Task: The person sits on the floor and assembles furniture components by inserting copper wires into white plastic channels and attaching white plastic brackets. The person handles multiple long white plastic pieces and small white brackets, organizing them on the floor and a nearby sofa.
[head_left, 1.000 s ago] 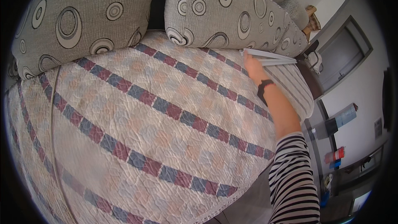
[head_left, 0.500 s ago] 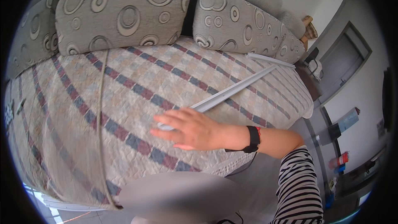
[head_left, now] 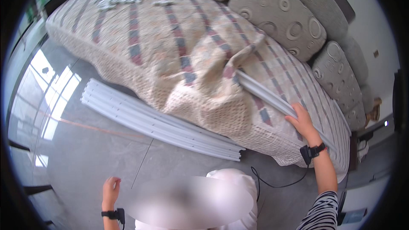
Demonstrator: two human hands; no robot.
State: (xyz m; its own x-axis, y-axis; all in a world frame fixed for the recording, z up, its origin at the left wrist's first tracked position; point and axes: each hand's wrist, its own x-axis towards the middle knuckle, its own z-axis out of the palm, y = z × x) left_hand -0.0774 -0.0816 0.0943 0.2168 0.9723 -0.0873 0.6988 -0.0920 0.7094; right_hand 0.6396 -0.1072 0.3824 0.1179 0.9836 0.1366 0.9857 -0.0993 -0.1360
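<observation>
Along the wall [head_left: 375,30], grey backrest cushions [head_left: 272,15] with ring patterns are lined up behind a quilted sofa cover [head_left: 157,44], which is bordered with beige openwork [head_left: 213,113]. Bright window reflections [head_left: 64,93] are seen on the glossy grey floor [head_left: 106,153].

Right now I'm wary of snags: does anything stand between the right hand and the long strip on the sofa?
Nothing visible: the right hand is right at the strip, apparently touching it. The bunched cover lies at the strip's far end, away from the hand.
</observation>
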